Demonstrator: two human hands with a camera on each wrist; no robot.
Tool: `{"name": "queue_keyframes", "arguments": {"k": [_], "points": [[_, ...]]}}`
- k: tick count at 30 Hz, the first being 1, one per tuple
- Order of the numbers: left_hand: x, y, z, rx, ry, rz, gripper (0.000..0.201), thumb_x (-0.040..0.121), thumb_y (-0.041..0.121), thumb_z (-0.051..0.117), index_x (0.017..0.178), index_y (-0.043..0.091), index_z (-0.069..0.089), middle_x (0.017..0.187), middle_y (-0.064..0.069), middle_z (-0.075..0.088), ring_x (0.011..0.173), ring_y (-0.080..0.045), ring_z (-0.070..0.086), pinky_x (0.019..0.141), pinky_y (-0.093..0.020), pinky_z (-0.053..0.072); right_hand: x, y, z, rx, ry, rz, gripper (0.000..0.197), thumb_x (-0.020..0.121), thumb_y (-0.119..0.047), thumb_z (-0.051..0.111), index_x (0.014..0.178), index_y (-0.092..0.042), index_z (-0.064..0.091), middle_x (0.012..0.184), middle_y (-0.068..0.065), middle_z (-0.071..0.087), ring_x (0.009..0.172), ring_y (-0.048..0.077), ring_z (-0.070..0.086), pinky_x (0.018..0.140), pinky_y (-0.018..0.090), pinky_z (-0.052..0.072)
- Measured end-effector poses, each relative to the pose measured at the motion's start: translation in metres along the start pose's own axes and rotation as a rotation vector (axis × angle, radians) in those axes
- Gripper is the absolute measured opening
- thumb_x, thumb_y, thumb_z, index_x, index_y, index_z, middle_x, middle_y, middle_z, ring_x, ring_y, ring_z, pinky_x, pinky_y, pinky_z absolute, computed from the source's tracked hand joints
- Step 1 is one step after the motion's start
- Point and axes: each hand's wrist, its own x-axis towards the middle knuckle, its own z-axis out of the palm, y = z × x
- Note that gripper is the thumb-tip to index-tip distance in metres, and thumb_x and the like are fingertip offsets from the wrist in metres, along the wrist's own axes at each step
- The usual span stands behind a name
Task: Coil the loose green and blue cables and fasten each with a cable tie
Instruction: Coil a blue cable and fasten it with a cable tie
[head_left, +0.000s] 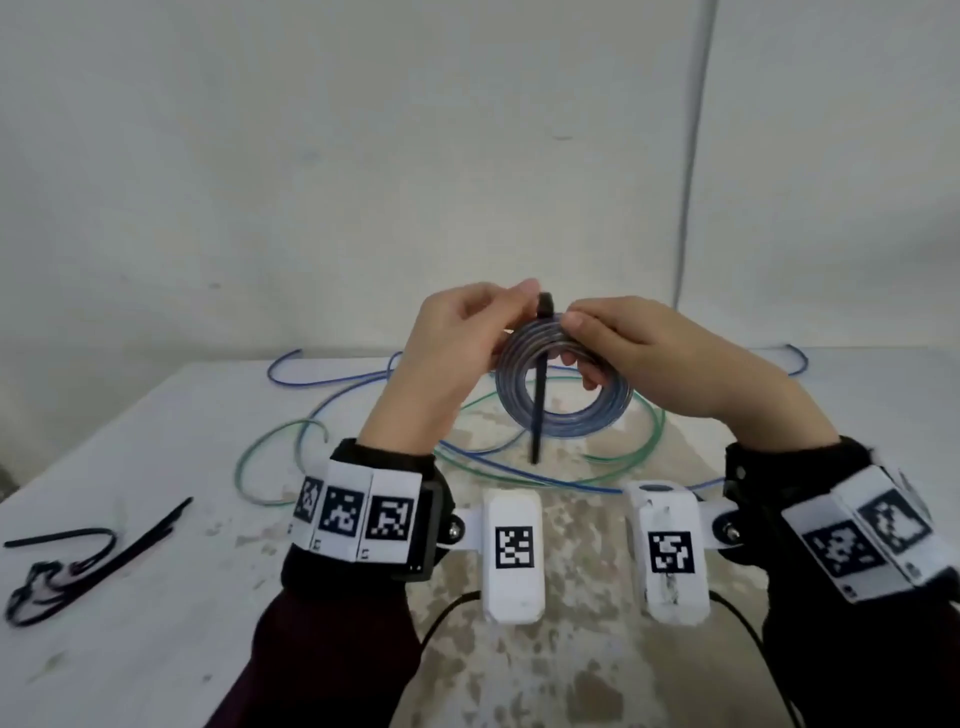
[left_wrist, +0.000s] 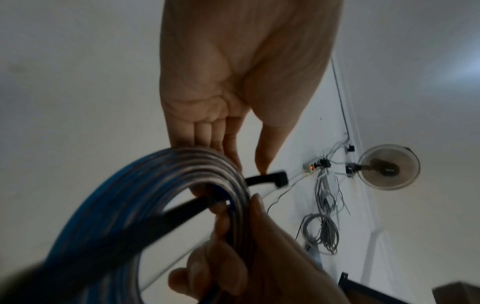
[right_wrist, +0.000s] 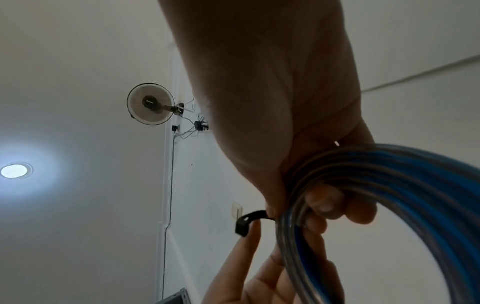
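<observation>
blue coil (head_left: 563, 415), black cable tie (head_left: 537, 410), green cable (head_left: 270, 452), white table (head_left: 156, 415)

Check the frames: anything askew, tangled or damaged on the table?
Loose green cable and blue cable sprawl crossed over each other on the table, with one blue end hanging past the far edge. Spare cable ties lie in a heap at left. The held blue coil looks neat; no damage visible.
</observation>
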Motion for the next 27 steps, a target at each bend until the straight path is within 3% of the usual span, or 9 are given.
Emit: {"name": "queue_keyframes", "arguments": {"k": [4, 7, 11, 15, 18, 21, 24, 27], "points": [[-0.003, -0.002, 0.002, 0.111, -0.118, 0.056, 0.008, 0.095, 0.005, 0.051, 0.093, 0.003, 0.058, 0.069, -0.013, 0.068, 0.056, -0.028, 0.068, 0.056, -0.032, 0.056, 0.0, 0.001, 0.0, 0.024, -0.026, 0.008, 0.041, 0.103, -0.028, 0.034, 0.064, -0.026, 0.047, 0.058, -0.003, 0.054, 0.068, 0.027, 0.057, 0.072, 0.042, 0.044], [-0.004, -0.001, -0.005, 0.151, -0.186, 0.056, 0.014, 0.095, 0.004, 0.048, 0.091, -0.001, 0.061, 0.07, -0.014, 0.066, 0.055, -0.028, 0.067, 0.055, -0.031, 0.054, 0.001, -0.002, 0.003, 0.051, -0.05, -0.008, 0.04, 0.103, -0.029, 0.034, 0.066, -0.022, 0.048, 0.057, -0.004, 0.053, 0.067, 0.028, 0.057, 0.071, 0.042, 0.045], [-0.003, -0.003, -0.016, 0.159, -0.223, 0.072, 0.013, 0.094, 0.014, 0.055, 0.083, 0.007, 0.056, 0.068, -0.015, 0.061, 0.047, -0.023, 0.05, 0.046, -0.022, 0.043, 0.004, -0.009, 0.014, 0.134, -0.042, -0.028, 0.038, 0.104, -0.024, 0.032, 0.076, -0.014, 0.055, 0.055, -0.007, 0.05, 0.061, 0.013, 0.053, 0.071, 0.039, 0.045], [0.0, -0.006, -0.022, 0.093, -0.228, 0.074, 0.013, 0.096, 0.017, 0.054, 0.086, 0.009, 0.05, 0.076, -0.023, 0.052, 0.059, -0.035, 0.034, 0.044, -0.02, 0.034, 0.009, -0.013, 0.026, 0.176, 0.033, 0.01, 0.042, 0.104, -0.025, 0.031, 0.083, -0.001, 0.058, 0.055, -0.007, 0.05, 0.062, 0.02, 0.051, 0.069, 0.042, 0.046], [0.001, -0.007, -0.022, 0.111, -0.187, 0.078, 0.013, 0.096, 0.014, 0.053, 0.085, 0.009, 0.047, 0.075, -0.023, 0.046, 0.045, -0.019, 0.03, 0.043, -0.021, 0.029, 0.01, -0.015, 0.032, 0.194, 0.061, 0.058, 0.042, 0.104, -0.026, 0.03, 0.075, -0.01, 0.055, 0.055, -0.004, 0.05, 0.061, 0.019, 0.051, 0.065, 0.039, 0.043], [0.001, -0.008, -0.021, 0.128, -0.208, 0.086, 0.012, 0.097, 0.012, 0.05, 0.086, 0.009, 0.046, 0.074, -0.023, 0.045, 0.039, -0.013, 0.027, 0.043, -0.021, 0.029, 0.01, -0.016, 0.033, 0.219, 0.059, 0.075, 0.042, 0.104, -0.025, 0.029, 0.071, -0.02, 0.054, 0.054, -0.003, 0.049, 0.059, 0.016, 0.051, 0.063, 0.031, 0.042], [0.0, -0.008, -0.021, 0.137, -0.196, 0.106, 0.013, 0.097, 0.011, 0.049, 0.085, 0.008, 0.047, 0.071, -0.023, 0.043, 0.042, -0.018, 0.027, 0.043, -0.023, 0.023, 0.009, -0.018, 0.031, 0.303, 0.008, 0.098, 0.039, 0.105, -0.022, 0.028, 0.092, -0.008, 0.063, 0.054, -0.006, 0.05, 0.061, 0.016, 0.05, 0.065, 0.028, 0.043], [0.001, -0.009, -0.018, 0.098, -0.117, 0.145, 0.018, 0.096, 0.008, 0.051, 0.079, 0.012, 0.047, 0.067, -0.022, 0.041, 0.053, -0.025, 0.024, 0.043, -0.029, 0.017, 0.008, -0.018, 0.029, 0.517, 0.021, 0.175, 0.033, 0.103, -0.019, 0.033, 0.129, -0.019, 0.054, 0.068, -0.003, 0.066, 0.073, 0.016, 0.06, 0.082, 0.029, 0.049]]}}
